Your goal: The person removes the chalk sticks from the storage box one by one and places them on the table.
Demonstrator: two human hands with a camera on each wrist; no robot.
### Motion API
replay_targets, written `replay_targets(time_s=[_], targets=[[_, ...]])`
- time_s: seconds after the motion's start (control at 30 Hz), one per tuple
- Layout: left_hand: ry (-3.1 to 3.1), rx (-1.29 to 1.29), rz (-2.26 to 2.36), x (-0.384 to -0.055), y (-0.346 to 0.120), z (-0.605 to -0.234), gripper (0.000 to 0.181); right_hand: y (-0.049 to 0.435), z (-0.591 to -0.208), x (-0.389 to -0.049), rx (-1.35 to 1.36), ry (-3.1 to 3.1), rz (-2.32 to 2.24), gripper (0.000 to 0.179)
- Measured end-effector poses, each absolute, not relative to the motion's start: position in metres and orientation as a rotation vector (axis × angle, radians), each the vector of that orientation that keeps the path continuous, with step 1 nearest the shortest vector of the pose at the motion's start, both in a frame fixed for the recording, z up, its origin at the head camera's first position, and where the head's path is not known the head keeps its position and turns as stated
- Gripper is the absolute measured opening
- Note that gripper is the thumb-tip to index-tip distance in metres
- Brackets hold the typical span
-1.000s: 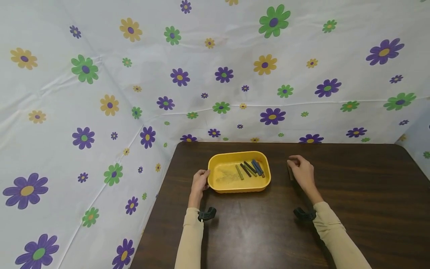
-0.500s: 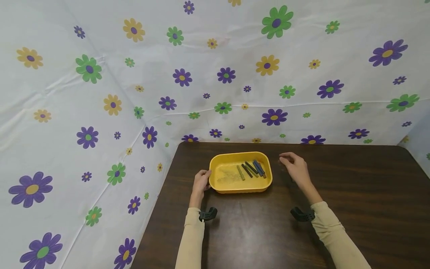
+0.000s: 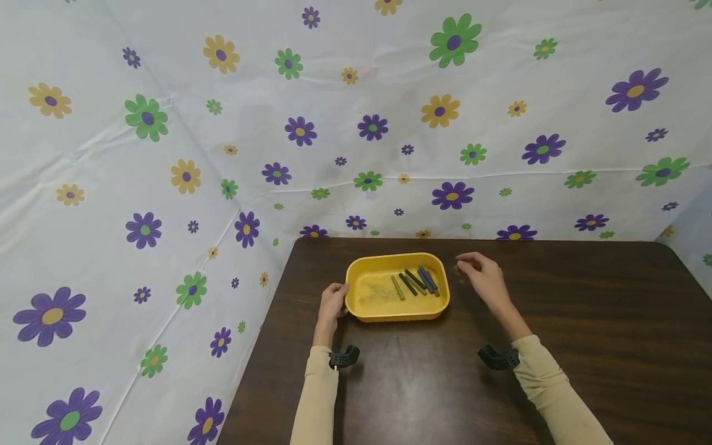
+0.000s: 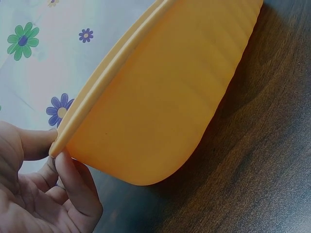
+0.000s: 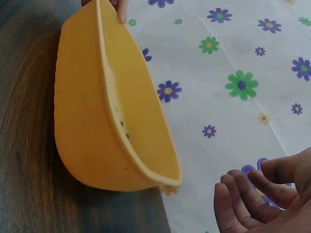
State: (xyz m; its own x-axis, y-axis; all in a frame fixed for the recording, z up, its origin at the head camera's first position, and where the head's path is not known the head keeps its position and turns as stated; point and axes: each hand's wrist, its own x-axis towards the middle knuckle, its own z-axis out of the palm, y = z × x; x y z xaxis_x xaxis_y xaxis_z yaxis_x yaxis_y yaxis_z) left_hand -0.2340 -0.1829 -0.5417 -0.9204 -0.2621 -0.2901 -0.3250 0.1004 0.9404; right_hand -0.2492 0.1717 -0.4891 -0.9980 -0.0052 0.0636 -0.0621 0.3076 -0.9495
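A yellow plastic tub [image 3: 367, 312] stands on the table with several short coloured sticks [image 3: 414, 282], like chalks or pastels, in its right half. They are olive, dark green, blue and brown, and a dusty smudge marks the tub's floor. My left hand [image 3: 332, 301] pinches the tub's left rim between thumb and fingers; the left wrist view shows this grip [image 4: 53, 179] close up. Just right of the tub, my right hand [image 3: 485, 279] hovers with its fingers loosely bent. Seen in the right wrist view, its thumb and fingers [image 5: 238, 204] are apart, and nothing shows between them.
The dark wood-grain table [image 3: 601, 334] runs on to the right and toward me. White sheeting [image 3: 356, 93] with printed flowers rises behind the table and along its left side. Black wrist bands [image 3: 499, 358] sit over the beige sleeves.
My right hand has moved left, nearer the tub's right end, and its fingers have loosened slightly. My left hand and the tub stay where they were.
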Motion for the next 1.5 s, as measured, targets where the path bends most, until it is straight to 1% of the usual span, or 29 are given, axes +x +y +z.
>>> replay_targets(time_s=[0.2,0.43,0.6,0.83,1.3,1.5], targets=[[2.292,-0.597,1.985,-0.234,-0.184,-0.543,0.039,0.165,-0.484,-0.248,0.077,-2.499,1.843,0.031],[2.286,-0.592,2.0,-0.235,-0.184,-0.543,0.038,0.157,-0.476,-0.247,0.044,-2.466,1.989,0.033],[2.277,-0.591,2.005,-0.237,-0.186,-0.544,0.037,0.149,-0.469,-0.247,0.022,-2.48,2.009,0.034],[2.275,-0.605,2.005,-0.238,-0.186,-0.543,0.035,0.136,-0.46,-0.246,0.05,-2.447,2.076,0.036],[2.271,-0.614,2.007,-0.235,-0.184,-0.542,0.035,0.116,-0.46,-0.247,0.054,-2.504,2.072,0.034],[2.281,-0.622,2.001,-0.234,-0.184,-0.543,0.036,0.109,-0.464,-0.246,0.032,-2.506,2.106,0.039]])
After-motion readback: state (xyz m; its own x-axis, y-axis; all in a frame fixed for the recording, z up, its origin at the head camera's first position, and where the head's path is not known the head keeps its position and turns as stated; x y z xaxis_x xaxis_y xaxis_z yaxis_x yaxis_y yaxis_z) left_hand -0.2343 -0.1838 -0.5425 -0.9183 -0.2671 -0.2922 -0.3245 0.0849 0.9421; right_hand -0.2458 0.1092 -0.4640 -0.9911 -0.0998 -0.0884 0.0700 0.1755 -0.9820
